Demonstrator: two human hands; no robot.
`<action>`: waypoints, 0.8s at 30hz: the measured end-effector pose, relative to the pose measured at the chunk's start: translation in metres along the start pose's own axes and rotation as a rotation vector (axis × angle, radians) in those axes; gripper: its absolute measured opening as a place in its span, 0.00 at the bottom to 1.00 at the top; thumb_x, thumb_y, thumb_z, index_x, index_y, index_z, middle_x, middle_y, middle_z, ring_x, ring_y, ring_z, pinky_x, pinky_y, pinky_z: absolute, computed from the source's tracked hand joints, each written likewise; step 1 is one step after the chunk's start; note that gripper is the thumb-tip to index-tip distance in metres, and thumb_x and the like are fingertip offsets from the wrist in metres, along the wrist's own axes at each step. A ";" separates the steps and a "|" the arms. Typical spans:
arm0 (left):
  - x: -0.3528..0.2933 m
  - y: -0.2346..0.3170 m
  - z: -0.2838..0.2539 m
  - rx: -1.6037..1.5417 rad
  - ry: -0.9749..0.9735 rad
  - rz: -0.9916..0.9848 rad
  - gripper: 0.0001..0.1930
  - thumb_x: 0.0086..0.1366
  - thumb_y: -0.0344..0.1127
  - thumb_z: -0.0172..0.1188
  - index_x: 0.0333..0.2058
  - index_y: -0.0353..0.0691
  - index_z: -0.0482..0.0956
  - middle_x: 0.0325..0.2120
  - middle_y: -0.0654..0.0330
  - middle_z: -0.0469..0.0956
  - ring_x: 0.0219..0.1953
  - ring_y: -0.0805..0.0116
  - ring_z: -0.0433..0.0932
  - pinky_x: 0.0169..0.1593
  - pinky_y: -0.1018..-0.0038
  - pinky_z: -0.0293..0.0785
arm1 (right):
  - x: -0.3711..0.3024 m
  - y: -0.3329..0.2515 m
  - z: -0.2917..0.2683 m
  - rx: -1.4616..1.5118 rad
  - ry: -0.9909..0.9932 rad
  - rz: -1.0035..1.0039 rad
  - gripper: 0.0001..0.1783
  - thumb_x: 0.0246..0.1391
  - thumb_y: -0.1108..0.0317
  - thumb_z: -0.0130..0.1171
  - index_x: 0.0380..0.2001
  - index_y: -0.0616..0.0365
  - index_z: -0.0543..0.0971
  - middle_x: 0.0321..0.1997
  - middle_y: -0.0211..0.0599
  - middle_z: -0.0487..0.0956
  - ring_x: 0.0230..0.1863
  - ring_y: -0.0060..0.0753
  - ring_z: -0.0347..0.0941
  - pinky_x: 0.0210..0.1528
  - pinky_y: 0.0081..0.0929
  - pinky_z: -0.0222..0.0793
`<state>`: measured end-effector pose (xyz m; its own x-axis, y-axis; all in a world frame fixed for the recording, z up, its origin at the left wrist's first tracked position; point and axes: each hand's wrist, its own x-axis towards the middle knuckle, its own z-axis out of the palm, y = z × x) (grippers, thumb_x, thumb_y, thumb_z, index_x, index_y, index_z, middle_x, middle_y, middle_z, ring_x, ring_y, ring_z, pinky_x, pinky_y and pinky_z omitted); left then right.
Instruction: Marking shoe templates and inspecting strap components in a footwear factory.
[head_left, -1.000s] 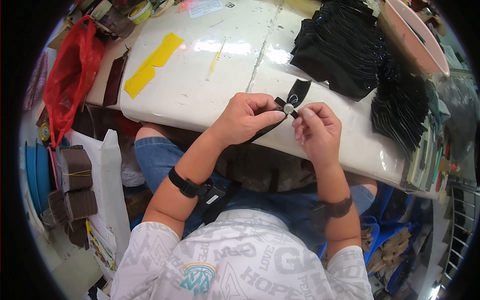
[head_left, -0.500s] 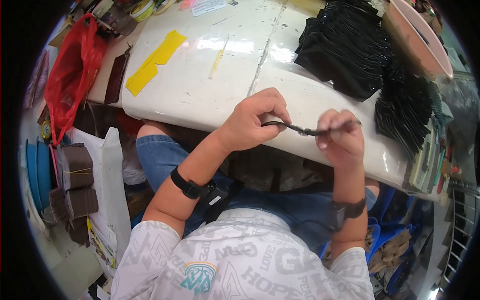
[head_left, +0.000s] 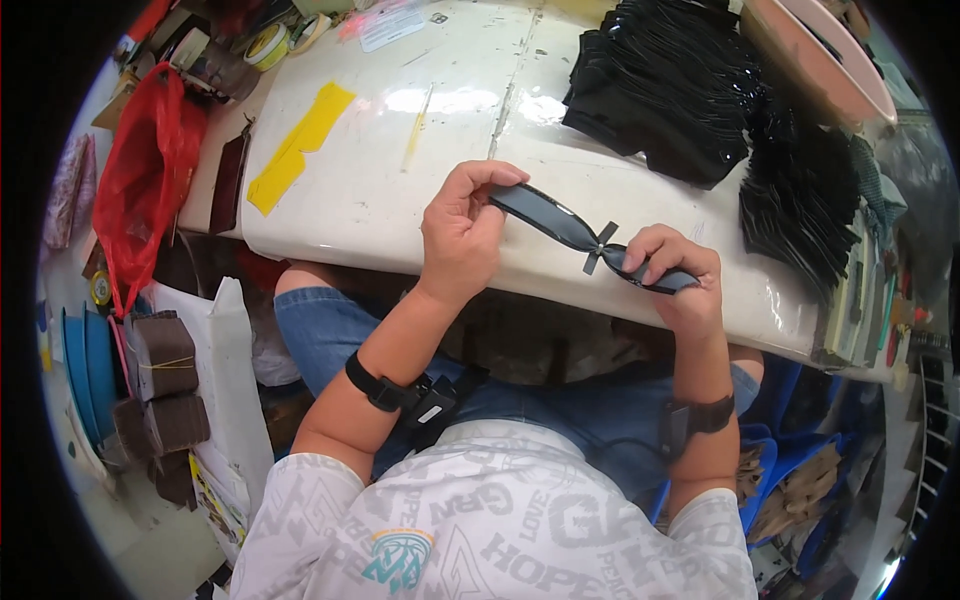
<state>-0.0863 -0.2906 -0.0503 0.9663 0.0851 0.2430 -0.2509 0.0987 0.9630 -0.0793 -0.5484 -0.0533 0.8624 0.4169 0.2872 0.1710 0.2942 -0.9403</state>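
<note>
A black strap piece [head_left: 545, 217], pinched at one spot by a small crossing band [head_left: 600, 247], stretches between my hands above the table's near edge. My left hand [head_left: 465, 230] grips its left end between thumb and fingers. Curled round the other end are the fingers of my right hand [head_left: 680, 280]. The broad, smooth grey-black face of the strap shows. Beyond my right hand lies a large stack of glossy black pieces [head_left: 660, 95], with a second black stack [head_left: 800, 205] beside it.
On the white table [head_left: 350, 180] lie a yellow cut piece [head_left: 300, 150] and a thin yellowish stick [head_left: 416, 130]. A red plastic bag [head_left: 150, 190] hangs at the left. Bundled brown pieces [head_left: 165, 355] sit below it. A pink basin [head_left: 825, 60] stands far right; blue bins [head_left: 770, 475] are low right.
The strap has turned from edge-on to showing its broad face, with the crossing band now visible. My left hand has shifted slightly left; my right hand's fingers have curled round the other end.
</note>
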 end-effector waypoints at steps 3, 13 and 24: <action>-0.001 -0.006 -0.004 -0.052 0.025 0.063 0.17 0.55 0.11 0.40 0.38 0.35 0.72 0.44 0.55 0.76 0.46 0.72 0.73 0.55 0.76 0.67 | 0.001 0.001 0.001 0.018 0.009 0.011 0.17 0.19 0.81 0.40 0.19 0.65 0.74 0.33 0.47 0.80 0.37 0.36 0.74 0.47 0.26 0.68; 0.002 0.006 -0.005 -0.239 0.057 -0.070 0.16 0.62 0.19 0.46 0.47 0.30 0.76 0.44 0.52 0.77 0.41 0.72 0.76 0.48 0.78 0.72 | 0.001 0.003 -0.002 0.052 0.004 -0.011 0.18 0.24 0.85 0.42 0.23 0.65 0.76 0.38 0.48 0.80 0.41 0.36 0.75 0.50 0.27 0.70; 0.024 0.027 0.016 0.020 -0.390 -0.500 0.11 0.67 0.34 0.59 0.33 0.29 0.82 0.26 0.58 0.81 0.27 0.75 0.78 0.32 0.79 0.77 | 0.002 -0.004 0.008 0.090 -0.043 0.041 0.22 0.34 0.94 0.48 0.33 0.65 0.80 0.51 0.52 0.79 0.56 0.43 0.76 0.62 0.36 0.68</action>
<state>-0.0687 -0.3020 -0.0167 0.9173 -0.3347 -0.2157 0.2338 0.0143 0.9722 -0.0826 -0.5417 -0.0479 0.8462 0.4660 0.2584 0.0909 0.3517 -0.9317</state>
